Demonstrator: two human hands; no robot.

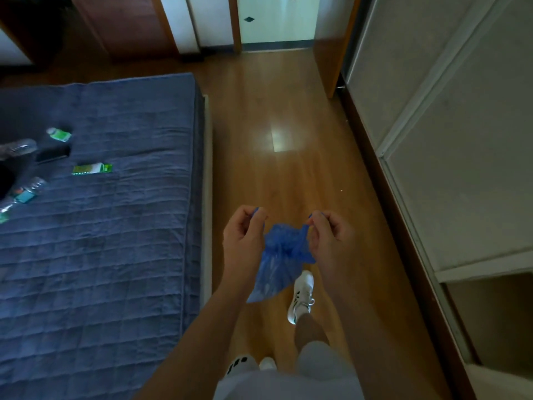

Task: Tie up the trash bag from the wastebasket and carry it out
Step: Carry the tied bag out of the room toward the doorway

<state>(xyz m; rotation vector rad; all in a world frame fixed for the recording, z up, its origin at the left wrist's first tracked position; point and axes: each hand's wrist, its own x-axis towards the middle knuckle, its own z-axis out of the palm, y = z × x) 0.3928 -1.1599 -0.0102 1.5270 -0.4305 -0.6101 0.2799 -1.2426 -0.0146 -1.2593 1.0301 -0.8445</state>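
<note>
1. Hands are up in front of the person, over the shiny brown wooden floor [277,111], with the thin crinkly blue plastic trash bag [278,261] between them.
2. The left hand [245,238] has its fingers curled in tight, pinching one blue end of the bag at the fingertips near the top of the hand.
3. The right hand [331,241] is curled the same way, and it pinches the other blue end up by its thumb.
4. The two pinched ends poke out just above the fingers, a little apart from each other.
5. Between the hands the bag is bunched up, and the rest of it hangs down below the fingers toward the floor.
6. The bag touches nothing but the hands.
7. A white sneaker with dark stripes [301,297] is on the floor just below the bag.
8. The bed with a dark blue quilted cover [115,226] is to the left, with small bottles and green packets lying on it.
9. Pale grey sliding closet doors [450,140] are on the right side.
</note>
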